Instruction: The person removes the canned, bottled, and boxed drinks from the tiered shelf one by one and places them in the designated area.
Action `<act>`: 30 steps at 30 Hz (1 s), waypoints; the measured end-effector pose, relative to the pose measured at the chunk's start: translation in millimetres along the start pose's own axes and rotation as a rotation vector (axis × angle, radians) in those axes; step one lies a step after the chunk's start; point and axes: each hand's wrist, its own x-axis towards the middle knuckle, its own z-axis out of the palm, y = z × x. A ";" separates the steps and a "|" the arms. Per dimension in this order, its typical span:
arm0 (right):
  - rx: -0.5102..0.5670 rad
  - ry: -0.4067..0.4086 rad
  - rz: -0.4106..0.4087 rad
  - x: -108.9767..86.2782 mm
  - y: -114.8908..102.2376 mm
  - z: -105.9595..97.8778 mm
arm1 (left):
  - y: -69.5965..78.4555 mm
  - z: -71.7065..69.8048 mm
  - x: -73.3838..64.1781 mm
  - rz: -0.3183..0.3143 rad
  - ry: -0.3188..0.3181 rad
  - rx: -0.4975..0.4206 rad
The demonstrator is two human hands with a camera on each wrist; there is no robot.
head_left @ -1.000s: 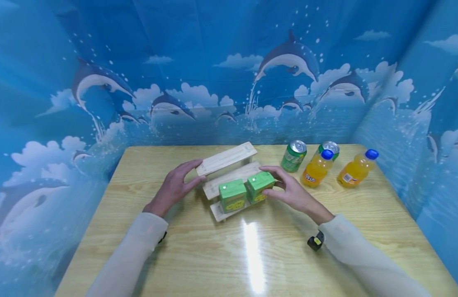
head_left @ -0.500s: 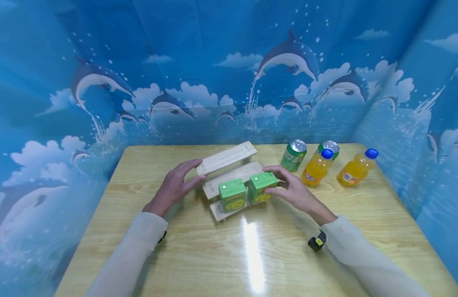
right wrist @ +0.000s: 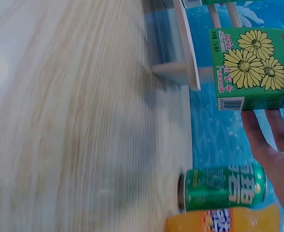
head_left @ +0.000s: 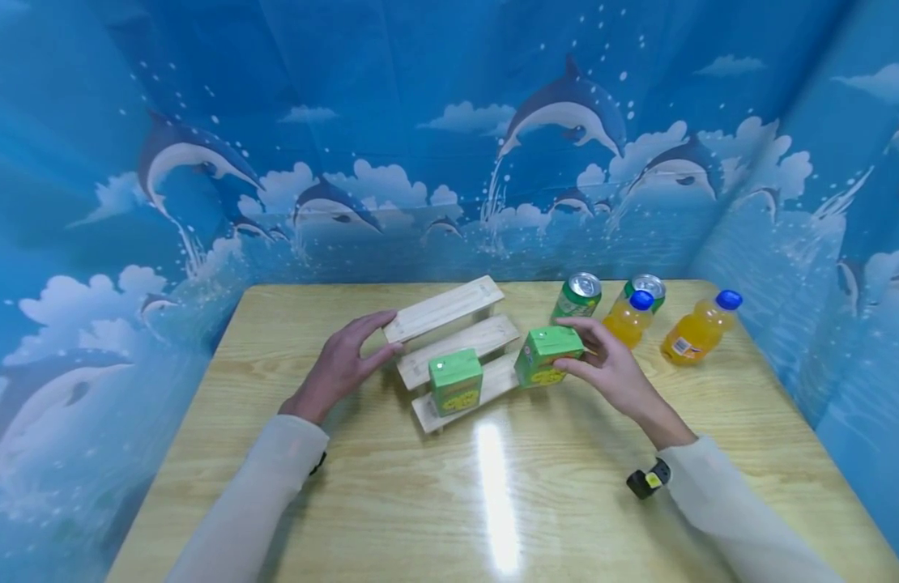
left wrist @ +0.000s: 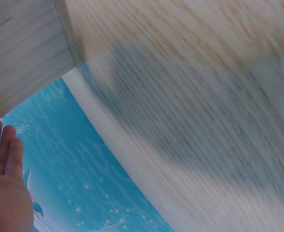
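Note:
A stepped wooden rack (head_left: 444,311) with three tiers stands on the table. My left hand (head_left: 347,362) holds the left end of its top tier between thumb and fingers; the left wrist view shows the fingertips (left wrist: 8,135) at the board's edge. My right hand (head_left: 615,368) grips a green drink carton (head_left: 547,356) with yellow flowers printed on it. That carton is upright by the right end of the lowest tier, and the right wrist view shows a gap between it and the board. A second green carton (head_left: 455,384) stands on the lowest tier's left part.
Two green soda cans (head_left: 577,296) stand at the table's back right, the other can (head_left: 649,287) partly behind an orange drink bottle (head_left: 628,320). Another orange bottle (head_left: 700,327) is farther right. A dolphin-print curtain (head_left: 449,162) surrounds the wooden table (head_left: 391,502).
My right hand has moved right with its carton, away from the other carton, and more of the lowest tier now shows. My left hand and the rack have stayed in place.

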 end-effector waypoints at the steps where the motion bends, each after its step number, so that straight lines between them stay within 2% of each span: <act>1: -0.008 0.009 -0.002 -1.9 0.0 -2.5 | 0.1 -0.1 0.0 0.000 0.000 0.001; 17: -0.059 0.110 -0.044 -38.3 10.8 -46.1 | 0.9 -0.4 -0.6 0.005 0.004 0.003; 26: -0.011 0.187 -0.042 -63.2 20.7 -71.1 | 0.6 -0.2 -0.4 0.000 0.006 0.009; 30: -0.022 0.222 -0.035 -71.8 24.9 -80.1 | 0.0 0.4 -0.3 0.004 0.007 0.007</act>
